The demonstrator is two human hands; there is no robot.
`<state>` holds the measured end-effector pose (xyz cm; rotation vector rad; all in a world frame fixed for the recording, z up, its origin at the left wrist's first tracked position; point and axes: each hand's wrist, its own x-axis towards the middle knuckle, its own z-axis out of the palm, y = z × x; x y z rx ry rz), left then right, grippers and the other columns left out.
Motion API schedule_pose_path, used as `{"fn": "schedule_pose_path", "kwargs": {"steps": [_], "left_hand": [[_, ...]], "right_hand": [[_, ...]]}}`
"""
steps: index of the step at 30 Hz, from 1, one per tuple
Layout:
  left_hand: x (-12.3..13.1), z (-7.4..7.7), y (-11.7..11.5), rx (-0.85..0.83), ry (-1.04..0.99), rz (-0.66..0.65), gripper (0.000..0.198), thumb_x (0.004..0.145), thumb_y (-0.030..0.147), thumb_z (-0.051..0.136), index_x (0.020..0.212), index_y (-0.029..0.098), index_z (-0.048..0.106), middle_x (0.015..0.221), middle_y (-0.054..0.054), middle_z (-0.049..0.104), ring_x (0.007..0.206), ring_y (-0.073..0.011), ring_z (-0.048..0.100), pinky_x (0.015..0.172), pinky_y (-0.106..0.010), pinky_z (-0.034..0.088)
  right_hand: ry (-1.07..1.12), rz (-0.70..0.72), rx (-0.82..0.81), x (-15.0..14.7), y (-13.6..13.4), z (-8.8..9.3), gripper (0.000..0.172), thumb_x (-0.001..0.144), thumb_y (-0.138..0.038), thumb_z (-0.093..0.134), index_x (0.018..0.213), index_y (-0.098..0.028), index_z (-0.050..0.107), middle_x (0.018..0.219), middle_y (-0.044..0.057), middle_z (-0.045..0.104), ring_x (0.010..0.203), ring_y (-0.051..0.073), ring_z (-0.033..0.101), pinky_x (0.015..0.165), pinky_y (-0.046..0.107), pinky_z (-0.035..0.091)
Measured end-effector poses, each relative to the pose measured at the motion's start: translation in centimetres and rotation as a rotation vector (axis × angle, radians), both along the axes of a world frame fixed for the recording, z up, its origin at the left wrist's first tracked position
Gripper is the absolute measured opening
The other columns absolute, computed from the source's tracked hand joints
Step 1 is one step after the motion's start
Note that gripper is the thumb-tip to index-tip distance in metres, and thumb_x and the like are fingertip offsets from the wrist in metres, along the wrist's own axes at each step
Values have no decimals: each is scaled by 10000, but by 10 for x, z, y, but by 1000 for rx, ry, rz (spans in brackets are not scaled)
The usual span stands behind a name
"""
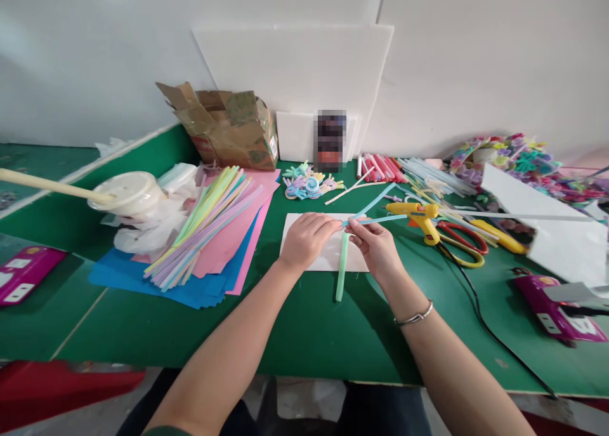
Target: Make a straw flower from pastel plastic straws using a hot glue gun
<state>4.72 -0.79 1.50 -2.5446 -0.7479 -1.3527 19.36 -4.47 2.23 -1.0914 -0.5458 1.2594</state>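
Above a white sheet, my left hand and my right hand meet with fingertips almost touching. Both pinch light blue pipe cleaners, whose two lengths fan out to the right past my right hand. Whether these are two pieces or one folded piece, I cannot tell. The ends at my left fingers are hidden. Below the fingers a pale green fuzzy stick lies lengthwise over the sheet, its near end on the green table. A yellow glue gun lies just right of the blue ends.
Loose pipe cleaners lie on pink and blue sheets at left, near a cardboard box. Finished curled pieces sit behind the hands. Red-and-yellow-handled scissors, a black cord and a magenta device are at right.
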Motion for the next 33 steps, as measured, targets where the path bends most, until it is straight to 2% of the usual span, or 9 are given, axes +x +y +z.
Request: {"fn": "schedule_pose_path", "kwargs": {"steps": [4,7,12,17,20,25,28,31,33], "left_hand": [[3,-5,4,-272,-162,18,156,887,256,549,761,188,610,721,-14,688,696,-150,635,663,-269,461],[7,-5,7,-709,-313,-49,171,852,279,578,707,187,591,703,-6,673,686,-142,629,660,-256,460],[8,3,10,-1426,-523,-282,250,727,376,654,637,170,542,596,16,591,611,-130,605,594,-241,447],[3,6,11,-1762,-620,-432,285,616,363,725,610,152,533,570,38,522,561,-103,587,584,-230,442],[3,4,10,-1636,-562,-401,258,701,381,672,655,157,553,601,20,559,599,-121,610,613,-248,471],[6,-5,3,-886,-355,-152,156,837,341,594,890,195,604,865,-29,692,818,-155,656,719,-272,501],[4,-10,0,-458,-180,-46,123,895,301,536,912,201,604,871,-27,706,822,-154,661,731,-278,501],[1,-9,0,-176,-65,3,118,917,257,505,896,192,601,843,-25,711,804,-148,666,734,-275,499],[-2,-5,1,-95,-21,19,100,914,232,511,902,187,599,838,-23,714,803,-144,669,735,-268,497]], "right_hand": [[-38,-22,32,-2,0,-1,254,453,-329,861,596,-190,703,626,1,652,639,111,594,558,219,461],[-102,-65,76,-1,1,-6,222,479,-334,844,587,-197,705,624,-4,654,635,114,583,596,244,473],[-262,-106,157,0,3,-12,177,531,-343,809,592,-213,707,637,-1,665,629,140,576,627,300,479],[-314,-74,180,-1,2,-10,167,537,-342,808,590,-216,711,621,-5,660,586,129,560,597,294,468],[-241,-57,150,-2,2,-8,204,514,-358,823,598,-208,714,638,0,670,593,126,577,609,289,486],[-102,-76,57,-1,2,-6,279,460,-368,851,603,-177,708,606,6,660,609,122,592,640,274,503],[-72,-76,13,0,2,-6,283,459,-357,854,594,-162,699,584,7,646,584,113,583,632,266,505],[-37,-70,-22,-1,3,-5,294,435,-345,865,588,-155,700,583,9,646,575,104,581,614,249,507],[-16,-56,-37,-1,3,-5,310,411,-343,874,588,-152,706,588,12,651,572,98,581,601,234,506]]}}
